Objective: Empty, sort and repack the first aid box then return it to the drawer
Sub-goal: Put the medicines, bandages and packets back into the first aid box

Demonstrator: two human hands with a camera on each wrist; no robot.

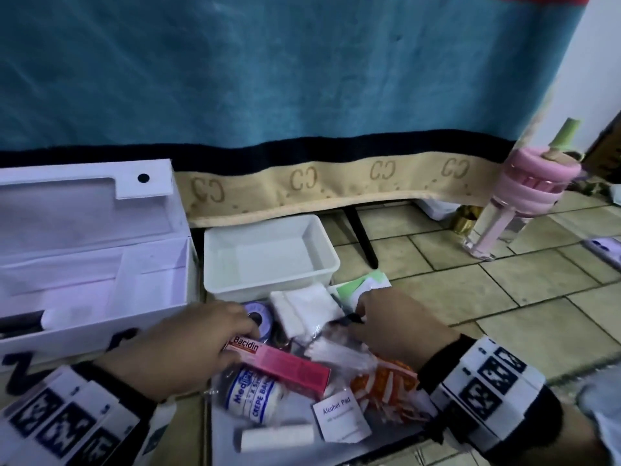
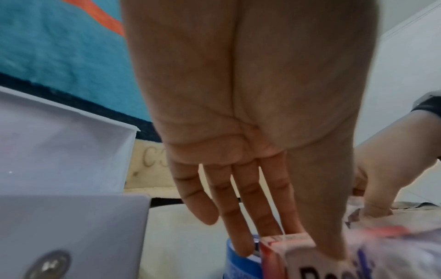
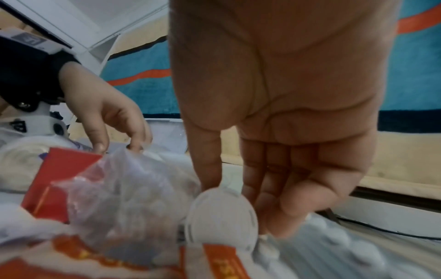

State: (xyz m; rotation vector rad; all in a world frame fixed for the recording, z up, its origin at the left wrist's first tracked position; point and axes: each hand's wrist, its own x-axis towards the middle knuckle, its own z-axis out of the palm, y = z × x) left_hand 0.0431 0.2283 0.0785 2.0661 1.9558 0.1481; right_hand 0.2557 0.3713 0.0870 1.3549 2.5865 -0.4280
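The white first aid box (image 1: 84,264) stands open on the floor at the left, its lid up. In front of a white tray (image 1: 268,257) lies a pile of supplies. My left hand (image 1: 248,331) (image 2: 298,245) pinches the end of the pink Bacidin box (image 1: 285,364) (image 2: 293,251), beside a blue tape roll (image 1: 255,314) (image 2: 238,264). My right hand (image 1: 361,314) (image 3: 238,207) reaches into the pile, thumb and fingers on either side of a white round disc (image 3: 222,217). Also in the pile are a crepe bandage (image 1: 252,395), an alcohol pad (image 1: 339,418), gauze (image 1: 302,307) and an orange-white packet (image 1: 386,381).
A bed draped in a teal blanket (image 1: 268,79) rises right behind the tray, with a black leg (image 1: 363,237) on the tiled floor. A pink water bottle (image 1: 524,196) stands at the right. A white roll (image 1: 277,437) lies nearest me.
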